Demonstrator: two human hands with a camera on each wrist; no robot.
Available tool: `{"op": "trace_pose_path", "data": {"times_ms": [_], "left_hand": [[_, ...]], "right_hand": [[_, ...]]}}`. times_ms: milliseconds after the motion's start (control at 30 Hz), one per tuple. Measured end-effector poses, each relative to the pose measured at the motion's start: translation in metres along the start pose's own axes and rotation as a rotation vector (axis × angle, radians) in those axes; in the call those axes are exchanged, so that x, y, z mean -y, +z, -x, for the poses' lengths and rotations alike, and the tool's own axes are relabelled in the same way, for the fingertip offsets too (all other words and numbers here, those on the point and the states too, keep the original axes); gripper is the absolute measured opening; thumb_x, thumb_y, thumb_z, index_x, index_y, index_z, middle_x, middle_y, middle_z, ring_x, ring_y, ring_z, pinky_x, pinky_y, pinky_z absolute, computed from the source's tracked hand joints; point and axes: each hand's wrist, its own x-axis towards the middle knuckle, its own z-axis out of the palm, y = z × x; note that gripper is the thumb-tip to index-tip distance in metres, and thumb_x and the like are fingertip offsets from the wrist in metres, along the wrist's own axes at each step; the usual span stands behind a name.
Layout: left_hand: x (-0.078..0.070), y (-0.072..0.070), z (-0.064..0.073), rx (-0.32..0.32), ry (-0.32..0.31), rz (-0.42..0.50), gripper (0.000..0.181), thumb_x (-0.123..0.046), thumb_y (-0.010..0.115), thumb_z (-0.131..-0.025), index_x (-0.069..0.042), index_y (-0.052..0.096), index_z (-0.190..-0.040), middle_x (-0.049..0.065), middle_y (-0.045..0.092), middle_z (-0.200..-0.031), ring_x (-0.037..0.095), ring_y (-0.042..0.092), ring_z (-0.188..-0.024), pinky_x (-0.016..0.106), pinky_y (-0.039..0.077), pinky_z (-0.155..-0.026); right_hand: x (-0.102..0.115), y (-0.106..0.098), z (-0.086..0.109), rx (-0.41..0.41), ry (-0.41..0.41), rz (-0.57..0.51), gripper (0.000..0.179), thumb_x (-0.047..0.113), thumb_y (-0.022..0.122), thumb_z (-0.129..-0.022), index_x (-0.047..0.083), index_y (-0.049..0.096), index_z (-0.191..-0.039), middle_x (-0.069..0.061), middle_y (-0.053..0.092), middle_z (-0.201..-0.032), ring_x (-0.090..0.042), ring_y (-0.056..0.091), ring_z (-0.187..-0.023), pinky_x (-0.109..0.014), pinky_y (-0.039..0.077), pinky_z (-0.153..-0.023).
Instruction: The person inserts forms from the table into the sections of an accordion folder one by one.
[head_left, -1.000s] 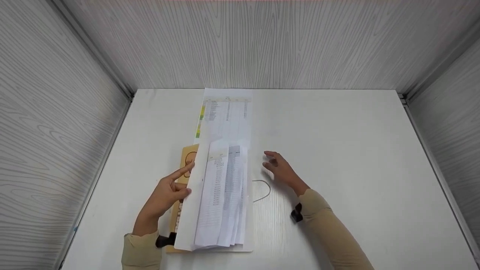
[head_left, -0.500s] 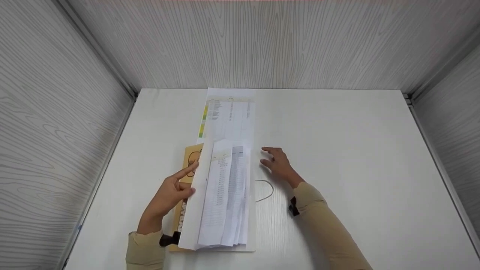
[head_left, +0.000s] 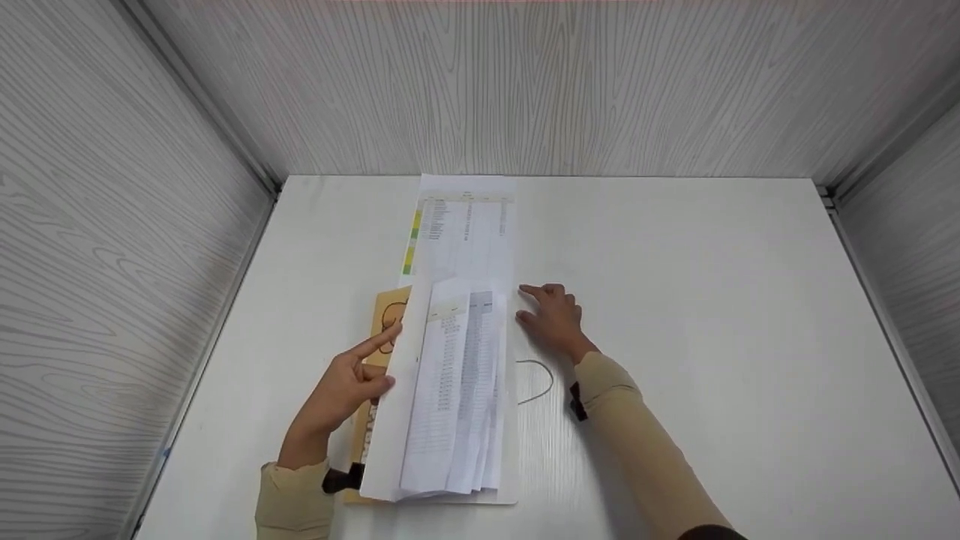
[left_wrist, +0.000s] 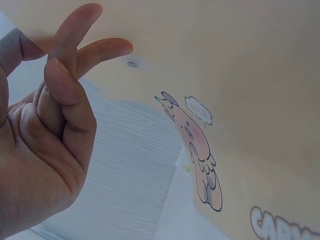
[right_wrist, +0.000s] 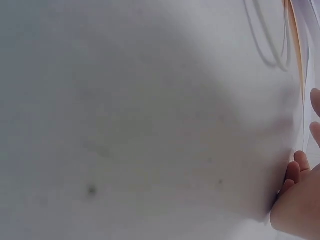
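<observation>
A tan folder (left_wrist: 225, 75) with a cartoon animal and outlined lettering on its outside lies in front of me, its white inner cover (head_left: 386, 435) lifted. My left hand (head_left: 337, 390) pinches the left edge of that cover, index finger stretched along the outside. Inside are several printed sheets (head_left: 446, 390), partly fanned. Another printed sheet (head_left: 472, 240), with yellow and green marks down its left side, extends beyond the folder's top. My right hand (head_left: 555, 319), index finger and thumb extended and other fingers bent, is just right of the sheets, holding nothing.
A thin cord loop (head_left: 552, 381) sticks out from the folder's right side onto the white table (head_left: 675, 300). Wood-grain panels (head_left: 525, 90) enclose the table at the back and both sides.
My right hand has shifted forward and left, closer to the sheets, and its other fingers have bent more. My left hand keeps its hold on the cover. The head view has drifted slightly.
</observation>
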Motion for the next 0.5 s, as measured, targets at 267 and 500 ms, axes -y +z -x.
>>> {"op": "trace_pose_path", "data": {"times_ms": [267, 500], "left_hand": [[0.003, -0.001, 0.000, 0.011, 0.008, 0.011, 0.071, 0.008, 0.053, -0.087, -0.004, 0.026, -0.152, -0.009, 0.033, -0.051, 0.012, 0.025, -0.044, 0.020, 0.041, -0.053], [0.003, -0.001, 0.000, 0.039, 0.031, 0.034, 0.072, 0.008, 0.053, -0.087, -0.001, 0.024, -0.152, -0.010, 0.034, -0.052, 0.015, 0.023, -0.044, 0.019, 0.039, -0.052]], "right_hand": [[0.001, 0.004, -0.008, 0.035, 0.000, 0.092, 0.054, 0.047, 0.052, -0.096, 0.036, 0.039, -0.147, -0.011, 0.032, -0.143, -0.037, 0.035, -0.121, -0.051, 0.028, -0.095], [0.002, 0.004, -0.013, 0.035, -0.020, 0.144, 0.051, 0.048, 0.050, -0.096, 0.037, 0.041, -0.146, -0.013, 0.031, -0.143, -0.037, 0.035, -0.118, -0.052, 0.026, -0.095]]}}
